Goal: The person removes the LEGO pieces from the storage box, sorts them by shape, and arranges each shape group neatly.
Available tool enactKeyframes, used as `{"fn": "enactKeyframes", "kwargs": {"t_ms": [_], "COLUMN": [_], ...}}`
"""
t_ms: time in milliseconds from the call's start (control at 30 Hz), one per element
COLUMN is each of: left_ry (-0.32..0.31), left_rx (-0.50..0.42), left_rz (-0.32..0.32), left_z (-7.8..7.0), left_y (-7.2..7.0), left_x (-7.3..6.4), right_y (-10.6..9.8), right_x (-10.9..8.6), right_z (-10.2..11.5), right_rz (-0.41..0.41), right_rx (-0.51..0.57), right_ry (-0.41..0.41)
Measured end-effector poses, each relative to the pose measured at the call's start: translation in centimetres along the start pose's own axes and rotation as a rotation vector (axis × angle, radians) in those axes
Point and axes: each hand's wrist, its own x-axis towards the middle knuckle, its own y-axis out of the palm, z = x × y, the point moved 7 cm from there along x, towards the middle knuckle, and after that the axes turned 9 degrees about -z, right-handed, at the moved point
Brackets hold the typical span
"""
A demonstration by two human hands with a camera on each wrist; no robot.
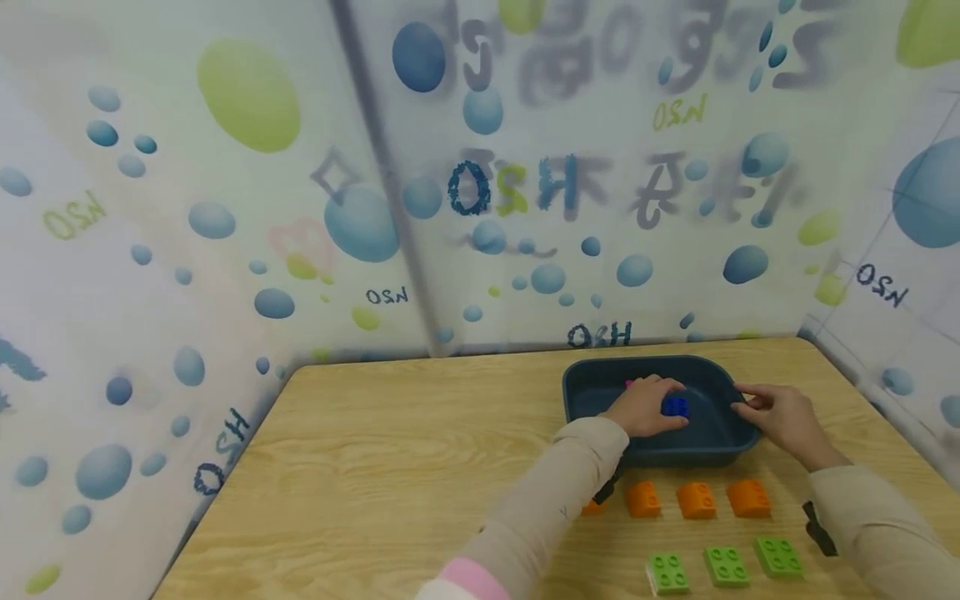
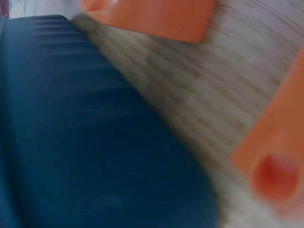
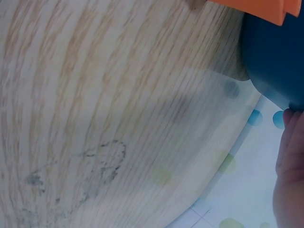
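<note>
A dark blue tray stands at the back right of the wooden table. Inside it lie a blue toy brick and a pink piece, mostly covered by the left hand. My left hand reaches over the near side of the tray, its thumb and fingers spread apart with the blue brick showing between them. At the tray's right end, my right hand pinches the rim between thumb and fingers. The right wrist view shows those fingers against the tray wall.
In front of the tray runs a row of orange bricks, one partly behind the left wrist. Nearer still sit three green bricks. A patterned wall covering rises behind the table, whose right edge is near the right arm.
</note>
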Motion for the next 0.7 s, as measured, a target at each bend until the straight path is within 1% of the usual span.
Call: {"fn": "enactKeyframes", "kwargs": {"t_ms": [67,200,333,467,533,600,700], "left_ry": [-0.003,0.012,0.009,0.014,0.024,0.036,0.046], "left_rx": [0.010,-0.003,-0.021,-0.008,0.002,0.011,0.021], "left_rz": [0.015,0.040,0.083,0.133,0.147,0.146,0.119], "left_z": [0.4,0.8,0.8,0.6,0.6,0.6,0.7], "left_y": [0.4,1.0,1.4,1.9,2.2,2.3,2.4], "left_x": [-0.1,-0.1,0.2,0.6,0.7,0.8,0.9], "right_y": [0.1,0.1,-0.1,-0.3,-0.3,-0.3,-0.2], "right_x": [0.1,0.2,0.2,0.1,0.1,0.1,0.1], "right_z": [0.2,0.4,0.4,0.2,0.0,-0.1,0.0], "right_rz": [-0.012,-0.032,-0.049,-0.052,-0.051,-0.048,-0.042], "right_rx": [-0.010,-0.010,-0.008,-0.018,-0.024,-0.026,-0.022], "right_ry": [-0.014,-0.038,-0.049,-0.048,-0.047,-0.047,-0.045]}}
